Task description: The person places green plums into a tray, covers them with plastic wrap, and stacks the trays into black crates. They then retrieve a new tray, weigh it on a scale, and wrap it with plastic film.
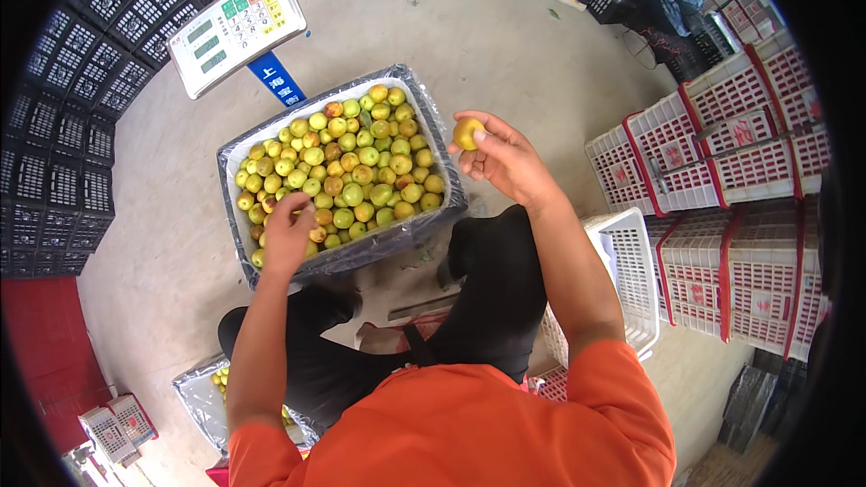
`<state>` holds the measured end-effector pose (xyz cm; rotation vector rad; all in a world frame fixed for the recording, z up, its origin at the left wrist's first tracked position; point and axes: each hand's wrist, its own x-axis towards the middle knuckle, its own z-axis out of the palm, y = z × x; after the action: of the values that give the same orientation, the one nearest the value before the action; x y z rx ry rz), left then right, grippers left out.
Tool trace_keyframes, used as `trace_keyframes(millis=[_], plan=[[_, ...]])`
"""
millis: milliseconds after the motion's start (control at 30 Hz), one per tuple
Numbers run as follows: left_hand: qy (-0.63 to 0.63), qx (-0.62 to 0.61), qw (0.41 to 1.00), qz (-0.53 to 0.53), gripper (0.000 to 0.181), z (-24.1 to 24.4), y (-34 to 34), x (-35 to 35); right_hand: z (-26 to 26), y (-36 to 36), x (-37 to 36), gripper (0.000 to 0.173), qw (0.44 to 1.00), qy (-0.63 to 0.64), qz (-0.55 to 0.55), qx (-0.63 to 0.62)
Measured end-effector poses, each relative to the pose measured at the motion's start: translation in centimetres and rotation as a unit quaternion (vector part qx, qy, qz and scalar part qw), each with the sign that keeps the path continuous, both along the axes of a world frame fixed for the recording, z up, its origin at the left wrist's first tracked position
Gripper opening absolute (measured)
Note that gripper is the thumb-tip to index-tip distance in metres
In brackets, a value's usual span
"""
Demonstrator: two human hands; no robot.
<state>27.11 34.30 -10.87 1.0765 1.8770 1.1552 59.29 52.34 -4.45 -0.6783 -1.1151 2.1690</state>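
Note:
In my right hand point(504, 159), a single yellow-brown round fruit point(467, 134) is pinched between thumb and fingers, just off the right side of a crate. That crate has a white-lined inside and a rim point(450, 169) wrapped in dark plastic film. Green, yellow and russet fruits point(352, 194), which look like jujubes, fill it, with a green leaf point(366, 118) among them. Over the crate's near left part, my left hand point(289, 230) hovers low with curled fingers. Its palm side is hidden, so whether it holds a fruit cannot be told.
A scale's display panel point(237, 30) on a blue post point(277, 78) rises behind the crate. Black crates point(61, 169) are stacked left; strapped white crates point(710, 135) stand right. A white basket point(632, 277) is by my right arm, a film-lined box point(196, 396) lower left.

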Motion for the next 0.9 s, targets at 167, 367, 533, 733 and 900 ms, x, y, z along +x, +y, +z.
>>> trace_keyframes(millis=[167,367,533,733,900], plan=[[-0.022,-0.04,0.997,0.056,0.02,1.4,-3.4,-3.5,1.0,-2.2,3.8,0.042,0.998,-0.012,-0.051,-0.042],[-0.074,-0.019,0.995,0.07,0.024,0.4,-6.0,-5.7,2.4,-10.4,20.5,0.041,0.976,-0.208,-0.023,-0.062],[-0.184,0.026,0.979,0.08,0.027,0.5,-6.3,-7.8,-1.7,-26.2,36.0,0.026,0.823,-0.559,0.076,-0.066],[-0.066,-0.004,0.994,0.085,0.025,1.6,-6.5,-6.8,-11.9,-43.8,44.9,0.01,0.587,-0.691,0.245,-0.342],[-0.148,0.031,0.984,0.092,0.018,2.8,-5.7,-7.8,-11.0,-42.6,40.1,0.03,0.568,-0.611,0.183,-0.521]])
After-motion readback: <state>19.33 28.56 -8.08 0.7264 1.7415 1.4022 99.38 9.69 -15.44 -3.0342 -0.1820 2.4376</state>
